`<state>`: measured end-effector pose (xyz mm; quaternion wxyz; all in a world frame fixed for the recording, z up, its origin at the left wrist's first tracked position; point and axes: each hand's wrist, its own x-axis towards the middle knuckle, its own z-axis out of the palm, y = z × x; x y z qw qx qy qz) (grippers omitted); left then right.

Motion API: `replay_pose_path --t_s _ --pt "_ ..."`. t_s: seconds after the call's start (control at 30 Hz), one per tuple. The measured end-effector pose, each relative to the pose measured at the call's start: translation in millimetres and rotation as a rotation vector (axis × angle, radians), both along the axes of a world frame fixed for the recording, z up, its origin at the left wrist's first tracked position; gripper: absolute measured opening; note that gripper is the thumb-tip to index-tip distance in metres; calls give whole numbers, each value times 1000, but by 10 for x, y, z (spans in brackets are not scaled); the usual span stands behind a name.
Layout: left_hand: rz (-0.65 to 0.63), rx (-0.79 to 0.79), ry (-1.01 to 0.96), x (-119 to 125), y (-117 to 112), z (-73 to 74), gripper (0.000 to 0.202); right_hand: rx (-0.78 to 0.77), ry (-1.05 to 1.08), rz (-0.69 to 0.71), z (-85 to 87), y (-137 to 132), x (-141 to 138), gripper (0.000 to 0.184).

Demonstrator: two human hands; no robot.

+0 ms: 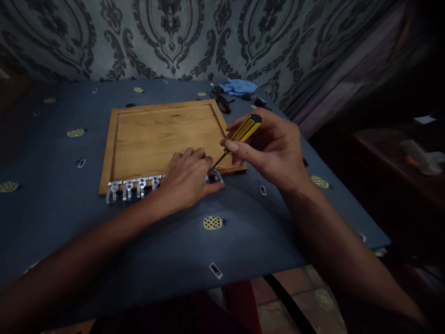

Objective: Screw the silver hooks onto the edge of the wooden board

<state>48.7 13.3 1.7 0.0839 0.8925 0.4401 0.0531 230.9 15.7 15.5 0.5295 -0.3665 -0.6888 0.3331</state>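
Observation:
A wooden board (160, 134) with a raised rim lies on a dark blue cloth. Along its near edge runs a metal strip of hooks (132, 186). My left hand (189, 178) lies over the strip's right part, fingers curled down and pressing it against the board. My right hand (269, 148) is closed round a yellow-and-black screwdriver (243, 132). Its thin shaft slants down-left and its tip meets the last hook (215, 175) at the board's near right corner, just beside my left fingertips.
The blue tablecloth (222, 227) has pineapple prints. Dark glasses (222, 102), a light blue cloth (239, 86) and a small dark object lie at the far right. The table edge drops off on the right and near side; a patterned wall stands behind.

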Motion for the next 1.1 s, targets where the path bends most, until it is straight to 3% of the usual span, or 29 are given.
replay_pose_path --t_s 0.17,0.57,1.1 --pt "0 -4 4 4 4 2 43 -52 -33 59 41 -44 19 32" --pt "-2 -9 3 2 4 13 45 171 71 -269 19 -65 -127 43" --pt "2 -30 2 15 -2 41 41 93 -16 -192 -77 -13 -85 42"
